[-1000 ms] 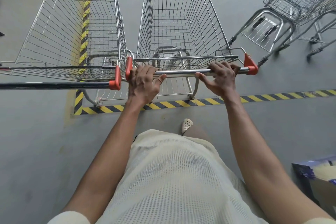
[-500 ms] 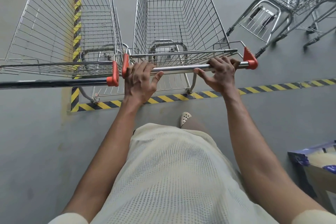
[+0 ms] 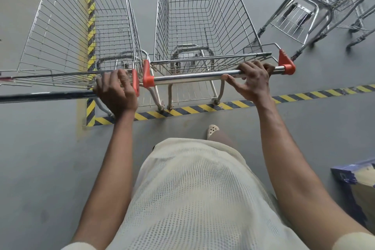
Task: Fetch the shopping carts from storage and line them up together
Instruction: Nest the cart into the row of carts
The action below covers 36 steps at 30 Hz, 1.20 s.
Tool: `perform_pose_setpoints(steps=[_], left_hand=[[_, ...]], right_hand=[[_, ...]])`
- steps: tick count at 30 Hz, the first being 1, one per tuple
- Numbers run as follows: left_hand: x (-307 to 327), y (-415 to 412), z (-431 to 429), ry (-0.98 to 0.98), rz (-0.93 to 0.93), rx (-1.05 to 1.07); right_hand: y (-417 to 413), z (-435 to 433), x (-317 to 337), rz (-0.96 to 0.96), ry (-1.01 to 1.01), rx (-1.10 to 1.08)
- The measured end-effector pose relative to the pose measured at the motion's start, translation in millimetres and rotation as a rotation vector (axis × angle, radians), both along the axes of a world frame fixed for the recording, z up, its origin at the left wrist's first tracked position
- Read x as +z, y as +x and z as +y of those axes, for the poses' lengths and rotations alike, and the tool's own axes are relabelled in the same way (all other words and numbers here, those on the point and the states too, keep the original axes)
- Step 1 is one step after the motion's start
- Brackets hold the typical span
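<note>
Silver wire carts (image 3: 198,26) with orange handle caps (image 3: 286,63); yellow-black striped floor tape (image 3: 203,108).

Left hand (image 3: 116,92) gripping left cart (image 3: 67,26) handle, right hand (image 3: 250,81) gripping right cart (image 3: 239,16) handle (side by side)

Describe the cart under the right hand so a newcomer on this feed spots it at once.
Find the yellow-and-black floor stripe on the grey floor; two wire carts stand side by side at it. Take the right-hand cart, held by the right hand: its handle bar is bare shiny chrome, whereas the neighbour's bar, under the left hand, is dark.
</note>
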<state>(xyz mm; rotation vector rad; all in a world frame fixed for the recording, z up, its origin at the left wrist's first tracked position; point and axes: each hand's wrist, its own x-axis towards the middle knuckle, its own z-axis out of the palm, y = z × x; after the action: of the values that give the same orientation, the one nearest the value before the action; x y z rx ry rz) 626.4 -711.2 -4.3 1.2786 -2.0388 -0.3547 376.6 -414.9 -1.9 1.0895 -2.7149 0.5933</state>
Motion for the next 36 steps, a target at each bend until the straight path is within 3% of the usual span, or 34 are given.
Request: perform_pose_setpoints(steps=[5,22,36], left_hand=[[-12.8,9.1,-26.5,0.020,-0.248,0.037],[-1.6,-9.0,-60.4,-0.001,-0.322,-0.176],[-1.0,-5.9,-54.9,-0.045,-0.305,-0.142]], right_hand=[[0.0,-2.0,-1.2,-0.025,-0.011,0.002],[-0.8,-3.4,-3.8,-0.009,-0.012,-0.031],[-17.0,-9.0,-7.0,-0.068,-0.046,-0.040]])
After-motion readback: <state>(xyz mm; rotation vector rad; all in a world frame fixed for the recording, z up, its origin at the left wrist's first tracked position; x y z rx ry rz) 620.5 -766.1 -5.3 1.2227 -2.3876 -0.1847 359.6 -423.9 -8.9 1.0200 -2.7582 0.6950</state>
